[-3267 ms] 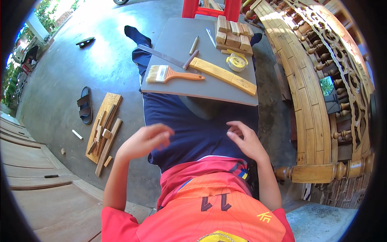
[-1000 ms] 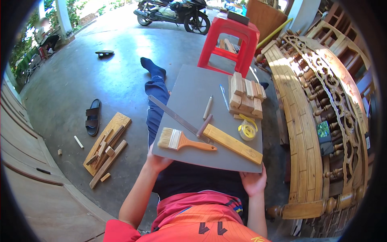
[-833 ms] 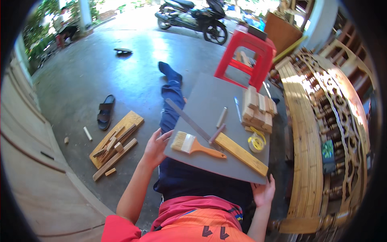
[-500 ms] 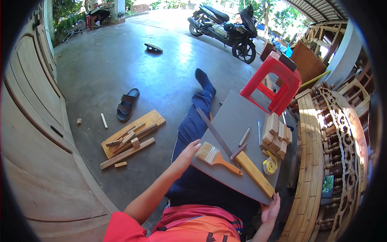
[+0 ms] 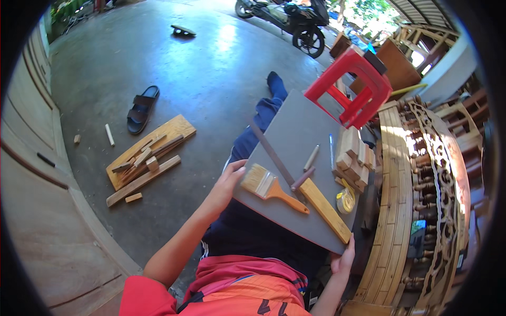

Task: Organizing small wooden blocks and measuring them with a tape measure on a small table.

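A grey flat board [image 5: 316,124] rests over my lap. My left hand [image 5: 230,179] grips its left edge, thumb on top near a wide paintbrush [image 5: 284,196] with an orange handle. My right hand [image 5: 343,259] holds the near right corner, its fingers partly hidden under the board. Close to that hand lies a yellowish wooden bar [image 5: 326,210]; a dark flat strip [image 5: 271,152] and a short purplish rod [image 5: 303,179] meet its far end. Also on top are a grey pen-like tool [image 5: 311,158], a blue pencil [image 5: 331,151], stacked wooden blocks [image 5: 350,158] and a yellow tape measure [image 5: 345,201].
A red plastic stool [image 5: 345,100] stands beyond the board, a carved wooden bench [image 5: 392,200] to the right. On the floor at left are a sandal [image 5: 142,110] and a plank [image 5: 176,129] carrying wood pieces. A motorbike [image 5: 303,26] is parked at the back.
The whole view has tilted downward, so the floor objects and motorbike sit higher and further left. Both hands keep their hold on the board, and the tools on it lie much as before.
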The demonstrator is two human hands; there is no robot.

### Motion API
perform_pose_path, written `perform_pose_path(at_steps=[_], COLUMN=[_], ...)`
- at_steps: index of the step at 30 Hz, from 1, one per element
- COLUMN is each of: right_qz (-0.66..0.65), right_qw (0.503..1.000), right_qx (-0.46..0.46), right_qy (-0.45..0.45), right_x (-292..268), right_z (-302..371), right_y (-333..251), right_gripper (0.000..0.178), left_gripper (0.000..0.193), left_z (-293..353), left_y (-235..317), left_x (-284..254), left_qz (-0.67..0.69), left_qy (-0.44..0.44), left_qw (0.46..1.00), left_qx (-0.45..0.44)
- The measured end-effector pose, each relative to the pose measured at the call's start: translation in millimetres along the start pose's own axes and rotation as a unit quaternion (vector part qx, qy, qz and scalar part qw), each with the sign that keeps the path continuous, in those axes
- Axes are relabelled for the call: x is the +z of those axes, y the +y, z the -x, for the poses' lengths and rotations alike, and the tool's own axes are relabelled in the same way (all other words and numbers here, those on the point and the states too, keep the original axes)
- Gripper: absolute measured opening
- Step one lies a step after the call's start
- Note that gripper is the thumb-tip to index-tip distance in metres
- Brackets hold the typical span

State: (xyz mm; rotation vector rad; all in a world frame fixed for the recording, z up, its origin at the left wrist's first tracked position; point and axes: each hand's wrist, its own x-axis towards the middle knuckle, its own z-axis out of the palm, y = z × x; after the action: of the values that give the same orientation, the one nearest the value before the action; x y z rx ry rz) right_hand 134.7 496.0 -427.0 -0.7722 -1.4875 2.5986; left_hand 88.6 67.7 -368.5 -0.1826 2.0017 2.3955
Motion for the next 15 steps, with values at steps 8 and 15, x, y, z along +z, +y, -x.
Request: perform_pose_path(at_steps=[8, 15], right_qz=[0.006, -0.017], right_qw=[0.998, 0.998], right_qx=[-0.053, -0.041], right_qy=[0.028, 0.036], right_x=[10, 13], right_z=[8, 11], right_y=[9, 5], right_gripper=[0.043, 0.043], left_gripper=[0.052, 0.050], left_z=[2, 2], left_y=[-16, -9], left_x=[6, 10], left_qz=[0.012, 0.013], left_qy=[0.037, 0.027], left_qw=[0.999, 1.000], left_qx=[0.001, 0.010])
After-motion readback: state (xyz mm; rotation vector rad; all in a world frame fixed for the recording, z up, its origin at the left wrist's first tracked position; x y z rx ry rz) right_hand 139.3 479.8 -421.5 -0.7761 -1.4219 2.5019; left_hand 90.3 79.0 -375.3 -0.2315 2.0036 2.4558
